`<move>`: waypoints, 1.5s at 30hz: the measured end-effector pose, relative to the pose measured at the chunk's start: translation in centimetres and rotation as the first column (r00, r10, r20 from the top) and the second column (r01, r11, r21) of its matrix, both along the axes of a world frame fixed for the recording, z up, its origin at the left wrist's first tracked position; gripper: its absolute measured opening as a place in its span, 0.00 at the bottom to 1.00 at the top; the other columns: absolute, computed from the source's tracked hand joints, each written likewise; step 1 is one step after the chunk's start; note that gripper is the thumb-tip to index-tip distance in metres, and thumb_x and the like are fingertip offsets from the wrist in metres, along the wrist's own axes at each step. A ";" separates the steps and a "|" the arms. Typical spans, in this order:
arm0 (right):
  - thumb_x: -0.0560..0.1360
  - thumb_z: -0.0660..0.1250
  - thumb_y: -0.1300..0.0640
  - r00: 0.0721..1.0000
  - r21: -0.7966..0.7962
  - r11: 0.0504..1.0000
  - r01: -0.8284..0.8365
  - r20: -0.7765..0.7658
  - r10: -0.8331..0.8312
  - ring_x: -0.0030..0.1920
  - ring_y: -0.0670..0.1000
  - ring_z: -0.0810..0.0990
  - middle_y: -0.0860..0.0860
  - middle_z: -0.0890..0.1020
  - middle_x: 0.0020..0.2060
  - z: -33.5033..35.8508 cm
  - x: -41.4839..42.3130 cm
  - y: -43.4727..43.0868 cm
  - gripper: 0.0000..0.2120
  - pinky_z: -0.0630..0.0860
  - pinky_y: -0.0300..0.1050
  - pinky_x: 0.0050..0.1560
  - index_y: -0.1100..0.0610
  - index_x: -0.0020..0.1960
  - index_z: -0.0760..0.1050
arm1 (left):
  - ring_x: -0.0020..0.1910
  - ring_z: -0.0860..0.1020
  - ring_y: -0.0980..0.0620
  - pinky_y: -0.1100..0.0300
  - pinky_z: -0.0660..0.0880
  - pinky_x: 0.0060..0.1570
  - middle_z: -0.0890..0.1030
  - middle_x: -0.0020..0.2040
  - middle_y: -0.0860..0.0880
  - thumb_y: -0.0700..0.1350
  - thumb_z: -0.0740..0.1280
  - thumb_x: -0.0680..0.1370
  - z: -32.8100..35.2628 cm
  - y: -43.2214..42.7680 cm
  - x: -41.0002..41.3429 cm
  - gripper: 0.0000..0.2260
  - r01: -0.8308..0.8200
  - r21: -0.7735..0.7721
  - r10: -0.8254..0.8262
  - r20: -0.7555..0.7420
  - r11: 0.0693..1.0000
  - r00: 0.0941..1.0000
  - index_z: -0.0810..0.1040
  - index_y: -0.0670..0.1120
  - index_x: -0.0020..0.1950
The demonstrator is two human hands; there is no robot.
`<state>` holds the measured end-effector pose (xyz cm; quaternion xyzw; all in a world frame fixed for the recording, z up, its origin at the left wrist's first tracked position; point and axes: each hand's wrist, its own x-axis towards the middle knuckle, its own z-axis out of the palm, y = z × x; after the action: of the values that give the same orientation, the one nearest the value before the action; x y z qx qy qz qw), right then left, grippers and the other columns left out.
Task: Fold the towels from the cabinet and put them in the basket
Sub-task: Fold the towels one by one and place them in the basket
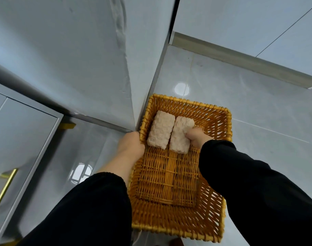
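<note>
Left hand (132, 144) steadies basket (220, 226) rim; right hand (197, 136) grip closed on second towel (180, 137), seat it snug beside first towel (161, 129), then let go

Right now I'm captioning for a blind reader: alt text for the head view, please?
A wicker basket holds two folded pale towels side by side; the right hand grips the right towel, and the left hand holds the basket's left rim beside the left towel.

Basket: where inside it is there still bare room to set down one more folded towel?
The woven yellow wicker basket has a bare floor in its near half, below the two folded pale pink fluffy towels. A narrow strip is free by the far right wall. The far left is crowded: towels, left hand on the rim, right hand gripping one towel.
</note>
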<state>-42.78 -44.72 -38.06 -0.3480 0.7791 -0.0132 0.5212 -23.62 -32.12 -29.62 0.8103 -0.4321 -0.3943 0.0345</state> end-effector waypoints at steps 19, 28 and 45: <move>0.81 0.46 0.44 0.467 -0.056 0.519 -0.853 -0.528 0.709 0.77 0.57 0.45 0.57 0.44 0.78 -0.3 -1.0 3.5 0.30 0.46 0.57 0.75 0.56 0.78 0.43 | 0.44 0.78 0.47 0.58 0.69 0.38 0.81 0.44 0.46 0.41 0.64 0.77 0.3 -0.4 -0.3 0.04 -0.146 -0.074 0.149 0.034 0.987 0.988 0.78 0.45 0.47; 0.81 0.50 0.47 0.486 -0.196 0.456 -0.868 -0.525 0.699 0.77 0.57 0.50 0.58 0.51 0.77 3.4 0.8 5.0 0.29 0.51 0.56 0.75 0.60 0.77 0.49 | 0.58 0.76 0.44 0.57 0.71 0.50 0.78 0.60 0.43 0.42 0.61 0.79 3.4 -0.2 -0.1 0.13 -0.059 -0.011 0.058 -0.060 0.998 0.996 0.74 0.41 0.63; 0.79 0.60 0.57 0.573 -0.745 -0.067 -0.664 -0.564 0.594 0.74 0.56 0.59 0.57 0.62 0.74 24.9 3.0 6.0 0.22 0.56 0.50 0.74 0.60 0.71 0.65 | 0.71 0.65 0.48 0.58 0.62 0.68 0.66 0.74 0.46 0.46 0.61 0.80 22.0 3.5 1.1 0.24 0.063 -0.333 -0.059 0.020 0.941 0.998 0.61 0.45 0.75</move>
<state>-39.77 -38.73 -13.15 -0.8923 0.3797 -0.1996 0.1408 -22.50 -28.66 -7.60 0.7808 -0.5177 -0.3124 0.1569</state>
